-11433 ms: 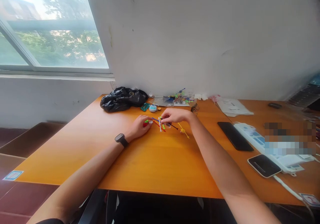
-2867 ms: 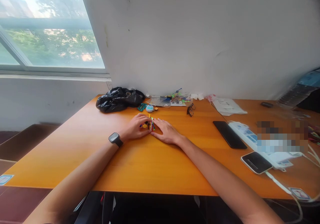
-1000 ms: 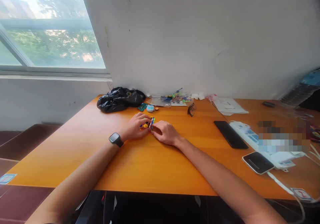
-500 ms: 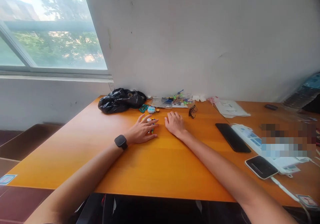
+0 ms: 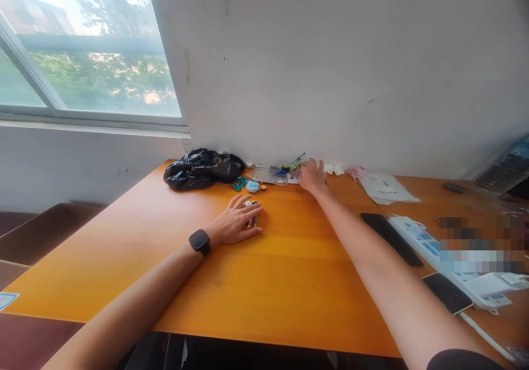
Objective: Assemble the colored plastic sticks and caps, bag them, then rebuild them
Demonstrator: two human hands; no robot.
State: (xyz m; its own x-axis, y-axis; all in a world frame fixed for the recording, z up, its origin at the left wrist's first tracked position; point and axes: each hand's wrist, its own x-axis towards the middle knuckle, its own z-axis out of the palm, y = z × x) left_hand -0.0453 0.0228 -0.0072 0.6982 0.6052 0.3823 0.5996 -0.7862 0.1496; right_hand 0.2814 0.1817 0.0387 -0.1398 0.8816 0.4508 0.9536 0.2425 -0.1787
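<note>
My left hand (image 5: 237, 221) lies palm down on the table with its fingers spread. Beneath those fingers sit small colourful pieces (image 5: 255, 219), partly covered. My right hand (image 5: 313, 176) is at the back, over a heap of small plastic parts (image 5: 295, 167) by the wall. Some of its fingers stand apart; the fingertips on the heap side are hard to make out, and I see nothing held. A clear plastic bag (image 5: 266, 175) lies left of my right hand. Beyond my left hand are a small round white-and-blue container (image 5: 252, 186) and a green circuit board (image 5: 239, 183).
A black plastic bag (image 5: 202, 170) rests at the table's back left. White packaging (image 5: 386, 186) lies back right. On the right are a black slab-like device (image 5: 390, 237), a white power strip (image 5: 430, 248) and a phone (image 5: 447, 293). The wooden table (image 5: 198, 298) meets the wall.
My right hand has moved forward and to the right, from the bare tabletop to the heap by the wall. My left hand stays in place over the small pieces.
</note>
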